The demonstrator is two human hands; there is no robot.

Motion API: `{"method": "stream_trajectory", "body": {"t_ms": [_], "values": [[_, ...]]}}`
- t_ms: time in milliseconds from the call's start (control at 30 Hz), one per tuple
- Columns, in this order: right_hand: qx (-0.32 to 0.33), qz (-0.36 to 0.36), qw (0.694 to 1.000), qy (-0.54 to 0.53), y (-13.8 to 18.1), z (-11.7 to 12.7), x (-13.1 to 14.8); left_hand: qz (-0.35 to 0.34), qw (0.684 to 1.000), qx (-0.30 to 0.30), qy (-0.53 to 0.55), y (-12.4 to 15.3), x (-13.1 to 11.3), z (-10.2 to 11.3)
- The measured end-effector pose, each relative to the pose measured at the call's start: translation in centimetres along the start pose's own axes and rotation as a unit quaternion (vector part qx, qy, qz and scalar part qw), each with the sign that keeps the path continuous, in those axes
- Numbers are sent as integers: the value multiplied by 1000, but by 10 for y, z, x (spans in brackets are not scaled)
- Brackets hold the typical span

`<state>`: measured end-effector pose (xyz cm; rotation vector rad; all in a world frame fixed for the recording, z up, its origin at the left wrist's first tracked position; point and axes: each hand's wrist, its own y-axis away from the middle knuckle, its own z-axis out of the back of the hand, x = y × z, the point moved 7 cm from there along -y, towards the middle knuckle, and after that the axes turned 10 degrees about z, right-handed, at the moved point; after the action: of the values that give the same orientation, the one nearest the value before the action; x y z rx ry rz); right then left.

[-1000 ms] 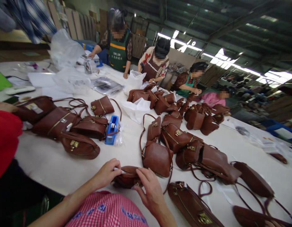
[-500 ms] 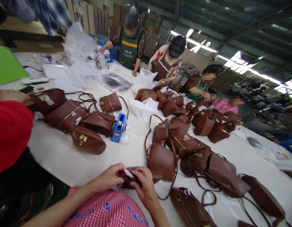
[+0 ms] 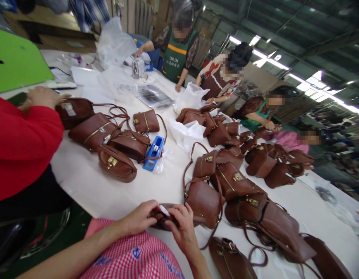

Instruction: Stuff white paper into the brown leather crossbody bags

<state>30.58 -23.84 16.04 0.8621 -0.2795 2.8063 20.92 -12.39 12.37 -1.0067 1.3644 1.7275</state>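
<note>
Left hand and right hand are holding a brown leather bag at its upper edge | small white slip is showing between them | long blue plastic dispenser is lying on white bench

White-topped table fills near and middle, runs off toward far right. Dark green floor showing near left. Far left: brown boards or shelving, can't tell which; row of upright grey-brown panels to right of it. Beige partition beyond table. Roof dark, beamed. Strip lights in long line far right, bright window patches alongside. Far right end of hall dim, blurred.
</note>
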Motion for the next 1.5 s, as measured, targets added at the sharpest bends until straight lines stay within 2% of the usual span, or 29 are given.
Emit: {"method": "stream_trajectory", "body": {"t_ms": [100,200,467,567,633,767,833,1000,1167,1400,1500], "values": [[19,5,999,-27,1,2,-7,-6,994,41,103,3,7,-6],[34,14,998,-57,2,7,-9,-23,989,36,145,6,11,-9],[25,16,995,-96,4,22,-11,-64,988,-18,137,-5,11,-14],[-3,15,994,-104,8,26,-14,-90,986,-38,137,-5,8,-15],[7,15,994,-109,8,25,-15,-98,985,-51,134,-2,7,-18],[104,36,988,-105,5,15,-11,-85,984,-96,126,4,10,-28],[120,46,987,-99,4,13,-10,-74,982,-120,124,8,14,-34],[123,65,986,-96,9,9,-14,-64,989,-112,75,20,28,-47],[115,75,987,-87,13,8,-14,-82,982,-168,-4,31,28,-50],[117,103,983,-97,14,9,-16,-39,974,-198,101,18,12,-57],[118,104,983,-96,13,8,-17,-45,970,-225,81,14,4,-56]]}}
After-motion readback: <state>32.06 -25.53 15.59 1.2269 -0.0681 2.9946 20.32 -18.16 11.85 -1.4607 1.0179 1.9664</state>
